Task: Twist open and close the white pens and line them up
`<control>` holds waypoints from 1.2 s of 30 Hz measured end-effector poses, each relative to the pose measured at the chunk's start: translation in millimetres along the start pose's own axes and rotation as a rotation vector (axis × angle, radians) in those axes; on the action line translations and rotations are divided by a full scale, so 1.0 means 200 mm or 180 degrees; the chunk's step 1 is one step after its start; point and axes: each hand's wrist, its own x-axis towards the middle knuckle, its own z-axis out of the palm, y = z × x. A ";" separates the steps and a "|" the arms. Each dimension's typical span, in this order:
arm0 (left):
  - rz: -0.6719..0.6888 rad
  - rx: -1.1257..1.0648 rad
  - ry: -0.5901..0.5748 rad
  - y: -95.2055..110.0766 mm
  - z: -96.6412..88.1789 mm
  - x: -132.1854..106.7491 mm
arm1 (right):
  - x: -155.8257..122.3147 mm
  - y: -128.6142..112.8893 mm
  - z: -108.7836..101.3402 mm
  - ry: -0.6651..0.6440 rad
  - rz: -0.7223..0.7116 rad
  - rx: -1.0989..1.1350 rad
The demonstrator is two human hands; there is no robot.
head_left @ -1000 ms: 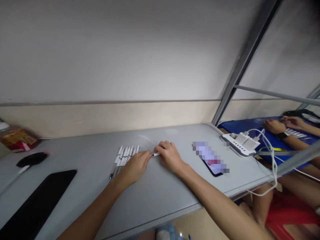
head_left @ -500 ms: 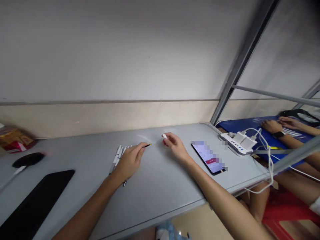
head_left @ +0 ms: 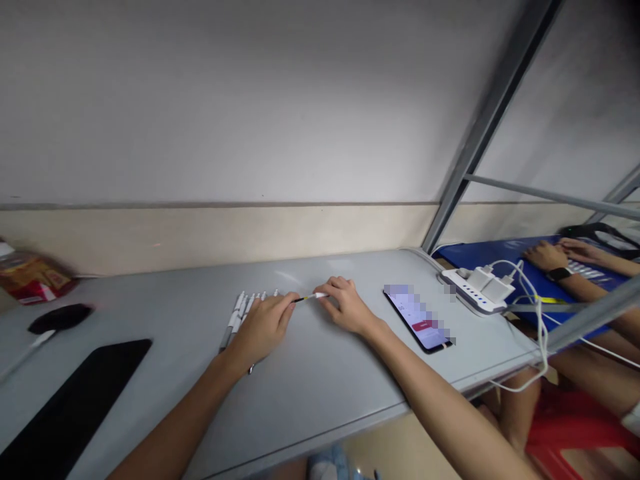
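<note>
Shift, last half second: right hand (head_left: 345, 307) has swung in toward the left hand (head_left: 265, 323); the white pen part (head_left: 320, 295) it carries, well apart earlier, now lies end-on to the pen refill (head_left: 301, 299).
Reading of shift: pieces look lined up for fitting, my judgement; seated or merely touching, cannot tell.
Wall: runs behind the tabletop (head_left: 320, 390), closing off the far side; grey surface shows between it and the hands.
Tabletop front edge: crosses below the hands, passing under the right forearm; bare strip between edge and hands leaves room to draw back.
Black slab, perhaps a tablet (head_left: 83, 407): flat at the left, well apart from the left forearm.
Hands: both occupied, near each other, not touching; fingertips pinched, left on the refill, right on the white part.
Power strip (head_left: 473, 293): far right, near the tabletop's end, chargers plugged in.
Smartphone (head_left: 420, 320): screen lit, right of the right forearm; limits sideways room there.
Pens (head_left: 236, 313): white-and-grey row beside and partly behind the left hand; count hidden. Leftward travel looks tightest here.
Refill: thin, dark with yellow, bridging the gap between the hands.
White part: smallest, mostly covered by right fingers.
</note>
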 end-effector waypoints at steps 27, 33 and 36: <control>-0.0273 -0.0080 0.0656 0.04 0.01 0.01 | 0.01 -0.13 0.03 -0.0177 0.0061 -0.0452; -0.0338 -0.0859 0.0633 0.02 -0.04 0.01 | 0.00 -0.09 0.01 -0.0124 -0.0031 -0.0420; -0.0182 -0.1004 0.0845 0.02 -0.03 0.02 | 0.00 -0.08 0.01 -0.0091 -0.0037 -0.0315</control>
